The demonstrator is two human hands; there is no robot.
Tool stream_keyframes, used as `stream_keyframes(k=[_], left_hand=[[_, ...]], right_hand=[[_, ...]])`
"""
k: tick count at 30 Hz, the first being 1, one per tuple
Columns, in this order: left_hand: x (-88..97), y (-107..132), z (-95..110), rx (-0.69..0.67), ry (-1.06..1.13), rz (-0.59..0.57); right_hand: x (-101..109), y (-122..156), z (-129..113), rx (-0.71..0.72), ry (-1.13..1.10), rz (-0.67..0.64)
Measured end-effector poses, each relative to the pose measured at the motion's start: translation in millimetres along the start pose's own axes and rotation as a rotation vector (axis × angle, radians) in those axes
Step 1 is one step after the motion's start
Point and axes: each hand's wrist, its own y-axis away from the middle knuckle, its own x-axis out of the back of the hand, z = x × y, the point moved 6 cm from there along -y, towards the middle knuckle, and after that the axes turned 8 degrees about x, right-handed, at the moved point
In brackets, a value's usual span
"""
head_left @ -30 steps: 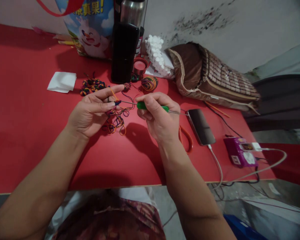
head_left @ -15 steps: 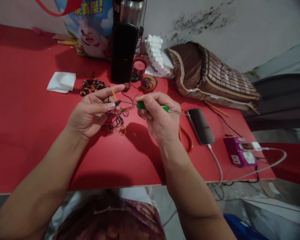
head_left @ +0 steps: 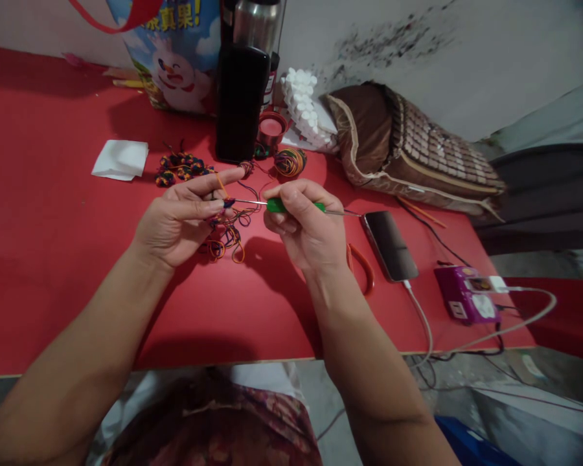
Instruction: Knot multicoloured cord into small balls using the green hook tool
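Note:
My right hand [head_left: 311, 223] is closed around the green handle of a crochet hook [head_left: 275, 205], whose thin metal shaft points left. Between the thumb and fingers of my left hand [head_left: 175, 220], a small piece of dark blue and pink crochet work [head_left: 228, 202] is pinched. The hook's tip meets this piece; its very end is hidden in the yarn. An orange strand runs up from the piece to my raised left index finger. Below hangs or lies a loose tangle of multicoloured yarn [head_left: 228, 243]. Behind my hands sits a yarn ball [head_left: 290, 162].
Finished-looking crocheted pieces [head_left: 182, 167] and a white tissue [head_left: 120, 160] lie on the red table [head_left: 53, 259]. A black phone-like slab [head_left: 241, 103] stands upright at the back. To the right are a charging phone [head_left: 391, 246], a purple power box [head_left: 466, 294] and a brown cushion [head_left: 418, 142].
My right hand and the hook have shifted very slightly left, and the hook's back end has tipped a little. My left hand still pinches the work, almost unmoved.

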Motion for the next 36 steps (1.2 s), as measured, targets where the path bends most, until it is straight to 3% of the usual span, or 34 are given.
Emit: stream_keyframes(k=[5, 10, 13, 21, 27, 36], left_hand=[[-1.1, -1.0, -2.3, -0.025, -0.065, 0.031], [-4.3, 2.4, 3.7, -0.32, -0.176, 0.171], [-6.1, 5.6, 4.2, -0.409, -0.259, 0.231], [-5.1, 5.9, 5.4, -0.356, -0.261, 0.22], [-9.4, 7.6, 5.4, -0.237, -0.176, 0.186], [-13.4, 5.7, 8.4, -0.243, -0.081, 0.077]], right_hand=[[-4.1, 0.2, 13.5, -0.12, -0.129, -0.001], [-9.1, 0.4, 30.3, -0.234, -0.255, 0.106], [-12.2, 1.2, 32.3, -0.232, -0.298, 0.135], [-12.3, 3.9, 27.4, -0.211, -0.268, 0.149], [-12.1, 2.7, 25.7, -0.169, -0.203, 0.106], [-4.5, 1.9, 12.5, -0.054, -0.086, 0.081]])
